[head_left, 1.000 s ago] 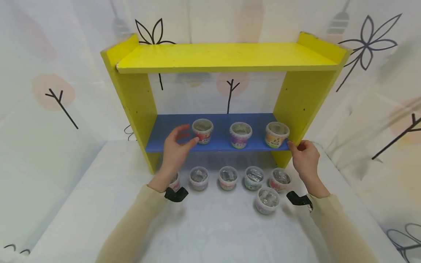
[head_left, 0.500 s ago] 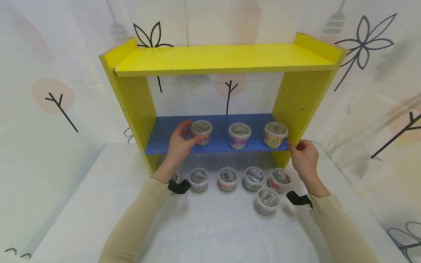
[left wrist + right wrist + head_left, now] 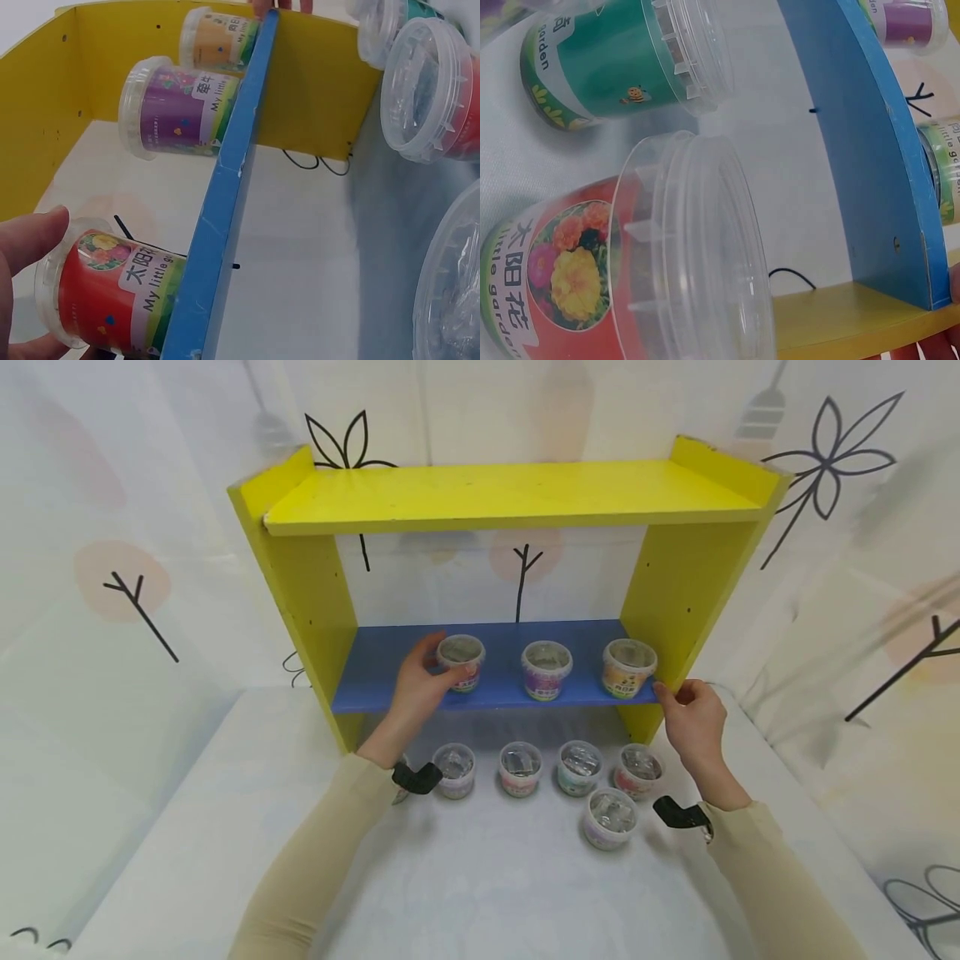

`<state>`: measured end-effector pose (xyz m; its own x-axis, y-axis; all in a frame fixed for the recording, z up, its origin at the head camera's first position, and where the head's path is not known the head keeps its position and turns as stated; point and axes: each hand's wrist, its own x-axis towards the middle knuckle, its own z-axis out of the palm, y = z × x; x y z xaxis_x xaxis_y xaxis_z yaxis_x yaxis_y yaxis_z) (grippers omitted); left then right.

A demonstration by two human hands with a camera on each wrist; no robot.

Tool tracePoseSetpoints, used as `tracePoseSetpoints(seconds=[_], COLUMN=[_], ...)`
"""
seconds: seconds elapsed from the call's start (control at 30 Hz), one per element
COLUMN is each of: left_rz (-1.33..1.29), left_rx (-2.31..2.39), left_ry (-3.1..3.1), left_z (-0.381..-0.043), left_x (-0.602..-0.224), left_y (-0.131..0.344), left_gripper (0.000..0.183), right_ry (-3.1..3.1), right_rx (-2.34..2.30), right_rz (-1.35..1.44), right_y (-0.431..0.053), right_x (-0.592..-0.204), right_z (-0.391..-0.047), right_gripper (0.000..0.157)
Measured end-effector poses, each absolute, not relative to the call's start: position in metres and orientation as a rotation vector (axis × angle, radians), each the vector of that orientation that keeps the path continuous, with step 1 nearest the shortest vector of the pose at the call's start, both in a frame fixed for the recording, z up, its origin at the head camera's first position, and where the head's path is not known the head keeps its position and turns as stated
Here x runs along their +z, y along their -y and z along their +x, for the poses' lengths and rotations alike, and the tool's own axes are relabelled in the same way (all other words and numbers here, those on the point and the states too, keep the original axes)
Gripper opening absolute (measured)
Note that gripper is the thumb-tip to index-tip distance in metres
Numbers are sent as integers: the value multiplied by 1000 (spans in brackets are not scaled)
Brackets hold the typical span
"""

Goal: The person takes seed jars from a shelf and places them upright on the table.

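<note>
My left hand [image 3: 414, 689] holds a lidded plastic tub with a red label [image 3: 105, 292] on the left half of the blue shelf board [image 3: 356, 681]. Thumb and fingers come round its sides near the rim. Along the same board stand a purple-labelled tub [image 3: 546, 681] in the middle and an orange-labelled tub [image 3: 624, 681] at the right end. My right hand [image 3: 693, 722] grips the yellow side panel [image 3: 686, 602] where it meets the board's front right corner, thumb on the front and fingers curled behind the panel.
Below the board, a row of similar clear-lidded tubs [image 3: 520, 768] stands on the white table [image 3: 480, 893]. One purple-tinted tub [image 3: 609, 818] sits in front of that row. The leftmost one is mostly hidden behind my left wrist. A yellow top shelf [image 3: 487, 493] spans above.
My left hand has moved slightly right and its fingers have closed in around the red-labelled tub. My right hand has stayed at the shelf's corner.
</note>
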<state>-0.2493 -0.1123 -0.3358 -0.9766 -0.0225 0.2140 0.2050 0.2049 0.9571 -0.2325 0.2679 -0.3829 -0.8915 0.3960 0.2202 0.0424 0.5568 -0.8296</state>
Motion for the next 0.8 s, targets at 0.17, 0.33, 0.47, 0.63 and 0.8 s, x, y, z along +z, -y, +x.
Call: tracePoseSetpoints(seconds=[0.17,0.33,0.47,0.63,0.8], left_rz=[-182,-185,-175,-178,-200], left_rx=[-1850,-1860,-1866,-1879,-1904], left_ry=[2305,2301,2301,2291,2258], left_z=[-250,-248,-247,-243,-237], left_x=[-336,-335,-335,-333,-331], left_y=[113,114,115,116,117], left_gripper=[74,74,72,69,69], right_ry=[2413,2415,2412,2421,2394], right_rx=[1270,1270,1271,1270,1245], right_rz=[-343,-337,-341,-350,-323], right_y=[-268,-268,-268,-268,-268], right_x=[-383,-384,-384,-384,-385], right_z=[-233,-233,-233,-233,-233], right_gripper=[54,53,54,54,51])
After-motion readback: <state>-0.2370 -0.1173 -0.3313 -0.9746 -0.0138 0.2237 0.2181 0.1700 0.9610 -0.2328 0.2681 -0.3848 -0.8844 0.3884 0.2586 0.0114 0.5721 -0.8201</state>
